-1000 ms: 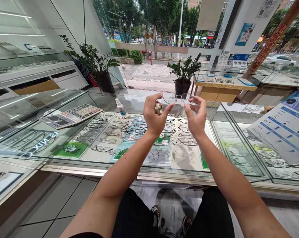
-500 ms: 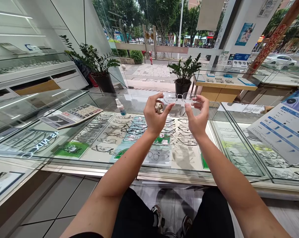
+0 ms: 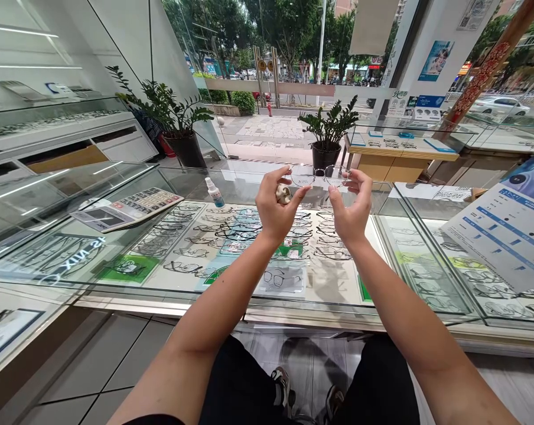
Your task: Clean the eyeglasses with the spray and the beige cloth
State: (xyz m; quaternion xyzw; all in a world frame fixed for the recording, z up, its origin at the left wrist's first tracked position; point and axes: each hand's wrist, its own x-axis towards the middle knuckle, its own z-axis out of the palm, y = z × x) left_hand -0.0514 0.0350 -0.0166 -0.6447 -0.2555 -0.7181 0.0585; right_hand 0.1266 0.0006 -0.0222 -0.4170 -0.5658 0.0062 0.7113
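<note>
A pair of thin-rimmed eyeglasses (image 3: 319, 172) is held up above the glass display counter (image 3: 231, 300), its clear lenses facing me. My left hand (image 3: 273, 206) pinches the left side of the frame between thumb and fingers. A crumpled pale cloth (image 3: 284, 193) is tucked in that same hand, against the palm. On the other side, my right hand (image 3: 354, 208) grips the right end of the frame, thumb near the lower rim. The temples are hard to make out. Below both hands, several rows of eyeglasses (image 3: 243, 230) lie under the counter glass.
A spray bottle (image 3: 214, 193) stands on the counter left of my hands, with a large calculator (image 3: 132, 209) farther left. At right, a printed sign (image 3: 506, 230) leans over the counter. Two potted plants (image 3: 326, 133) stand behind it, before the window.
The eyeglasses have tipped slightly between my fingers, and faint print now shows on the lenses. Both hands stay almost where they were.
</note>
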